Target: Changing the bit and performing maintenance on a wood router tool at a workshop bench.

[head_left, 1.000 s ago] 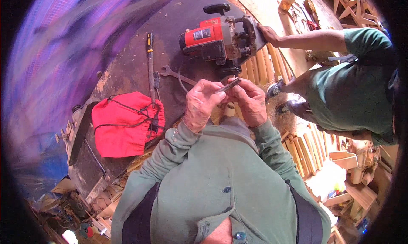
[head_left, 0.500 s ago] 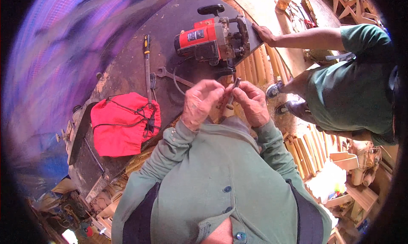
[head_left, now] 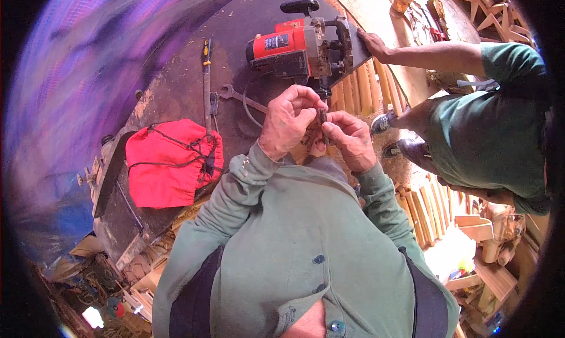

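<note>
While hands (head_left: 352, 142) touch a rod (head_left: 323, 126), a router (head_left: 299, 40) bears lettering (head_left: 276, 42).

The single head view, a wide fisheye, looks steeply down from close above the wearer's green shirt (head_left: 282, 232), which fills its lower middle. Facing forward past that shirt, it takes in the left hand (head_left: 288, 123) and right hand (head_left: 353, 142) just beyond it, and a dark tabletop (head_left: 228, 61) farther out, beyond the shirt's left side.

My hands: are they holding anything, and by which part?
Your right hand pinches a small dark rod near its middle; your left hand is at its upper end, grip unclear.
</note>
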A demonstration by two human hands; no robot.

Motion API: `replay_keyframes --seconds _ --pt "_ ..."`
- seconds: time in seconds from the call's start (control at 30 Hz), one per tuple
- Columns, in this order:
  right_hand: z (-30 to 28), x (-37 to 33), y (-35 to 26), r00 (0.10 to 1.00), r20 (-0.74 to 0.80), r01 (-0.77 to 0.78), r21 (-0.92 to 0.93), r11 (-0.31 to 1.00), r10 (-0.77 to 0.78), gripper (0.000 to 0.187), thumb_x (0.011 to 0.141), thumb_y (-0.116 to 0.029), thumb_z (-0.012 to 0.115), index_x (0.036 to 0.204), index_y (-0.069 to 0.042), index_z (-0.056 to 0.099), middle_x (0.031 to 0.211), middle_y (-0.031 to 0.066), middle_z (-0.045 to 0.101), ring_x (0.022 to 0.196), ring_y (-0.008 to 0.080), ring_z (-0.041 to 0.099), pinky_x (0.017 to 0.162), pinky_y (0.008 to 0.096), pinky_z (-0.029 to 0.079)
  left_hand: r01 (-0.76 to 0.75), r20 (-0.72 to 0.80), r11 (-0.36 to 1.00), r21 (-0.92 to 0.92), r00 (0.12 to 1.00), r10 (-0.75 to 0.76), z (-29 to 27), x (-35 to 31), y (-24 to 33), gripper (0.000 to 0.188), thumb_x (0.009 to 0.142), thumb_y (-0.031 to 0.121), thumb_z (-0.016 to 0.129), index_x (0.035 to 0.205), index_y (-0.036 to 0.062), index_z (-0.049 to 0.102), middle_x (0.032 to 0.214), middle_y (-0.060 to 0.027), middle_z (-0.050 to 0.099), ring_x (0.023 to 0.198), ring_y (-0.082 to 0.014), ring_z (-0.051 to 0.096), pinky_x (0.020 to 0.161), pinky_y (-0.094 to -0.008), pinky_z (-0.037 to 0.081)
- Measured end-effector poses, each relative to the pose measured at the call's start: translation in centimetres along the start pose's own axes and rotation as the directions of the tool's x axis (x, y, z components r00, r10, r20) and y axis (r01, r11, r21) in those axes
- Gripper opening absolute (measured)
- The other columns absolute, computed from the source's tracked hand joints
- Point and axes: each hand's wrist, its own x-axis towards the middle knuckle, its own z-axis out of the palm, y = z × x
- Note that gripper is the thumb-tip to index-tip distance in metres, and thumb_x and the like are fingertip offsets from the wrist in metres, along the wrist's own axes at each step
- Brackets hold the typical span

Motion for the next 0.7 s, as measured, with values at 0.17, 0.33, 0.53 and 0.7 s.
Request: replay_keyframes --seconds 0.17,0.33,0.53,0.7 --pt "0.03 0.01 -0.19 1.0 0.015 0.004 -0.005 1.0 -0.004 0.016 0.098 -0.01 0.069 0.111 0.0 0.066 0.09 0.0039 0.069 0.073 0.011 0.066 0.065 0.0255 0.054 -0.01 0.028 1.0 0.026 1.0 0.01 0.04 0.24 -0.1 0.017 0.093 -0.005 0.057 0.109 -0.0001 0.058 0.101 -0.009 0.069 0.09 -0.0132 0.067 0.083 -0.029 0.057" --pt "-0.42 0.12 -0.07 0.999 0.038 -0.023 0.031 0.999 0.021 0.017 0.098 -0.009 0.07 0.111 0.0 0.066 0.09 0.0041 0.069 0.073 0.0112 0.066 0.064 0.0258 0.054 0.029 0.044 0.999 0.018 0.999 -0.03 -0.11 0.32 0.04 0.016 0.092 -0.005 0.056 0.107 -0.0004 0.059 0.098 -0.0081 0.068 0.088 -0.0132 0.066 0.081 -0.0284 0.056" --pt "-0.7 0.28 -0.03 0.999 0.028 -0.032 0.018 0.999 0.031 0.017 0.097 -0.008 0.07 0.11 0.001 0.066 0.09 0.004 0.068 0.072 0.0114 0.066 0.064 0.0258 0.054 0.069 0.073 0.995 -0.066 0.995 -0.064 -0.14 0.47 -0.08 0.015 0.093 -0.004 0.056 0.107 -0.0013 0.058 0.097 -0.0081 0.068 0.086 -0.013 0.066 0.079 -0.0285 0.057" --pt "-0.59 0.24 -0.06 1.0 0.018 -0.018 0.034 0.999 0.018 0.017 0.096 -0.007 0.071 0.11 0.001 0.065 0.088 0.0037 0.068 0.072 0.0114 0.065 0.063 0.0257 0.053 0.074 0.069 0.994 -0.078 0.995 -0.068 -0.01 0.54 -0.1 0.015 0.092 -0.004 0.056 0.107 -0.0014 0.057 0.097 -0.0081 0.068 0.086 -0.0131 0.066 0.078 -0.0283 0.056"
